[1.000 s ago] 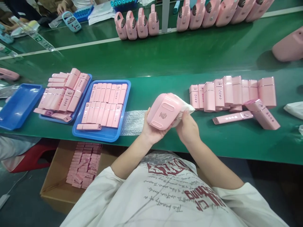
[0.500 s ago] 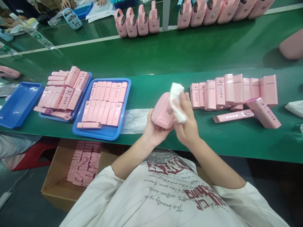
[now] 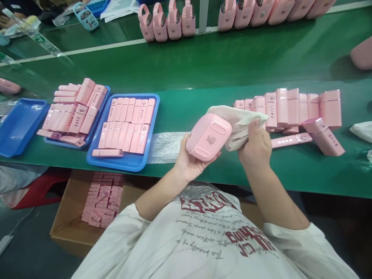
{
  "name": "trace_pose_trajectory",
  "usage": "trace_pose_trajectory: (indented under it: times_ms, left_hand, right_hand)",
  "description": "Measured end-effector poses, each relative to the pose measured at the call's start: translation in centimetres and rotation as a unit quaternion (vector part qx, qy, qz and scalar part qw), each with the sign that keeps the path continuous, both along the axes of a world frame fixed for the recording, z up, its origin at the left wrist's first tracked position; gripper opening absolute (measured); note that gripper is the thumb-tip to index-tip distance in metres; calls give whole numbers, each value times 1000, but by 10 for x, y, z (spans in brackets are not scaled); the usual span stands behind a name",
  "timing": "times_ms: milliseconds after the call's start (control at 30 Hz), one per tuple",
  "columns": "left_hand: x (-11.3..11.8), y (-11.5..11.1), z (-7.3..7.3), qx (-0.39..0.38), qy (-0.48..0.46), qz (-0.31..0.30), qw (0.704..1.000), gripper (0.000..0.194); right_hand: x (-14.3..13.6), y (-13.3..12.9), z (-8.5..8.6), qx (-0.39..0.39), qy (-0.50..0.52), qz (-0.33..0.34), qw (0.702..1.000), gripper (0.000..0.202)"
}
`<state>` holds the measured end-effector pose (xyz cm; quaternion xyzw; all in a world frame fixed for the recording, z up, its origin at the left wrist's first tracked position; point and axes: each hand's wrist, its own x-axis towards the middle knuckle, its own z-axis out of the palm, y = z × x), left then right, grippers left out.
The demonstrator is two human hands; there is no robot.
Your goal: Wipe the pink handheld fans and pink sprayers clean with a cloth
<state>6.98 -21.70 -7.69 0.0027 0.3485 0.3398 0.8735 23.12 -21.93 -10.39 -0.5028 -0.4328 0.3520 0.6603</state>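
Note:
In my left hand (image 3: 190, 161) sits a pink rounded device (image 3: 207, 145), its underside turned up toward me. Small dark print and two raised oblong pads show on that underside. My right hand (image 3: 257, 145) pinches a white cloth (image 3: 232, 120) between thumb and fingers. The cloth hangs spread out at the right of the device; whether it touches the device I cannot tell. Below my left wrist's left side, a strip of whitish foam sheet (image 3: 162, 149) lies on the green bench.
Two blue trays (image 3: 136, 166) with pink oblong pieces stand left, beside another blue tray (image 3: 21, 128). More pink oblong pieces (image 3: 329, 110) stand at the right. Pink handled devices (image 3: 174, 25) line the back. Underneath, a cardboard box (image 3: 65, 228) holds pink pieces.
My right hand has moved right, away from the device's face, and the bunched cloth has opened out. The device has turned so its underside shows more fully.

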Motion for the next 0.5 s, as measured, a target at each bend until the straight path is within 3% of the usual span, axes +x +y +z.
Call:
trace_pose_trajectory:
  times_ms: [267,500]
  left_hand:
    - [0,-2,3,-13,-1,-2,1000,67]
    - [-4,0,6,-26,34,14,999,63]
  right_hand:
    - [-3,-21,12,14,25,-13,1000,43]
    - [-8,-18,3,-41,57,37,997,40]
